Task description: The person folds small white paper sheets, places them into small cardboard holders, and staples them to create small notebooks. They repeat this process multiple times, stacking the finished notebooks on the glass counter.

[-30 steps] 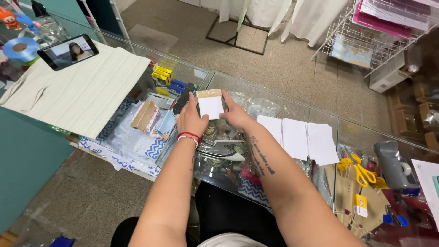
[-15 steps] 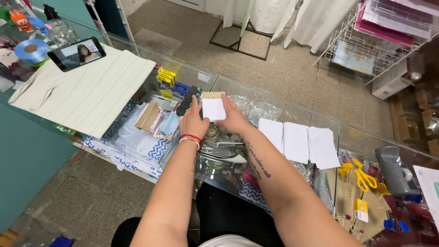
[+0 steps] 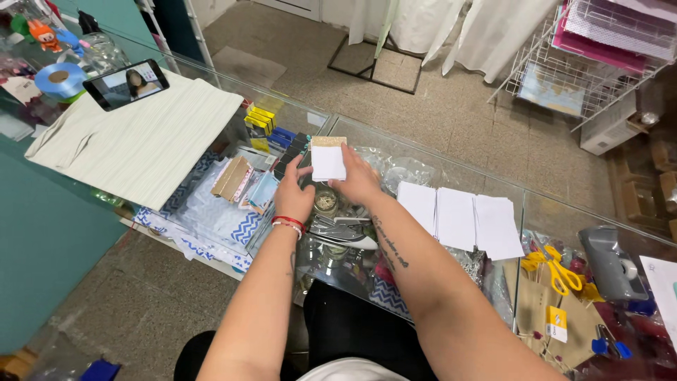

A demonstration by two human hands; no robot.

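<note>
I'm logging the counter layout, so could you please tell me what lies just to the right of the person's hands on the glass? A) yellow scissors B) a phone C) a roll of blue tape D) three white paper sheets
D: three white paper sheets lie side by side on the glass counter, right of the right hand.

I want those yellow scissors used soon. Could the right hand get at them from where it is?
Probably yes: the yellow scissors lie uncovered on the glass counter beyond the white paper sheets, on the side of the right hand.
</note>
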